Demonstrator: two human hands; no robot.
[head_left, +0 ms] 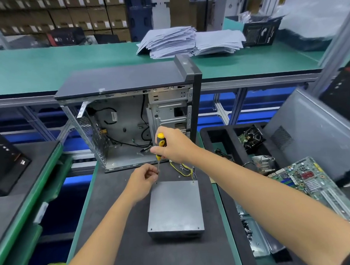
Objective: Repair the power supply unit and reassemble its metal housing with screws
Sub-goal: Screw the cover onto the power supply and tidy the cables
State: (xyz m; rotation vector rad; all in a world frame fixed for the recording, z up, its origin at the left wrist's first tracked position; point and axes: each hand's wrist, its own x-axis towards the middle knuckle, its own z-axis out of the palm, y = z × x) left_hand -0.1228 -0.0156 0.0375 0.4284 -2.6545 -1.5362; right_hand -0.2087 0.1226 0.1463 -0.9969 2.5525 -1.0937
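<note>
Right hand [174, 145] grips screwdriver [160, 145] (upright) beyond power supply [175, 206].

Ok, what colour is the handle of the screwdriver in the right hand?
Yellow and black; the screwdriver in the right hand shows best in the head view.

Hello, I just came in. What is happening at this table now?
A person is working on a grey power supply unit lying on the dark mat. The right hand grips a yellow-and-black screwdriver, tip pointing down near the unit's far left corner. The left hand pinches the shaft near the tip, perhaps seating a screw; that is too small to tell. Behind stands an open computer case.
</note>
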